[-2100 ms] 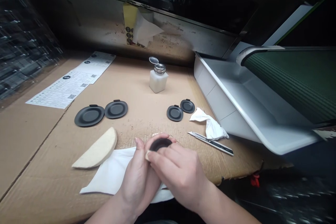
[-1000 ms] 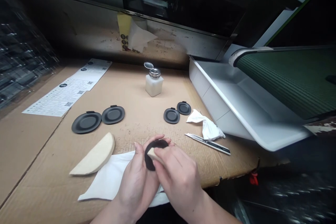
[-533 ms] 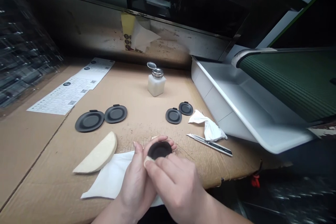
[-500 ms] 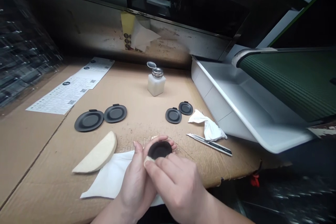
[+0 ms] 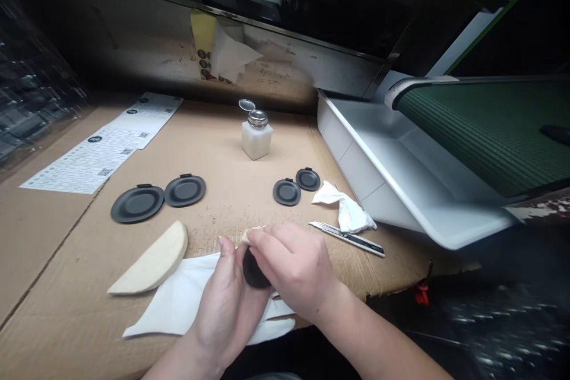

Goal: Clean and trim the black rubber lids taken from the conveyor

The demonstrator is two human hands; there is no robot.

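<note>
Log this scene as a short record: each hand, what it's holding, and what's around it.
left hand: holds a black disc
right hand: presses a pale pad against the disc
beside the hands: white cloth, half-round foam block
on the cardboard: two large black discs, two small black discs, dispenser bottle, utility knife, crumpled tissue

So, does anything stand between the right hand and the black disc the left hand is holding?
Only a small pale pad, pinched in the right hand and apparently pressed to the edge of the black disc in the left hand. Nothing else visible lies between them.
</note>
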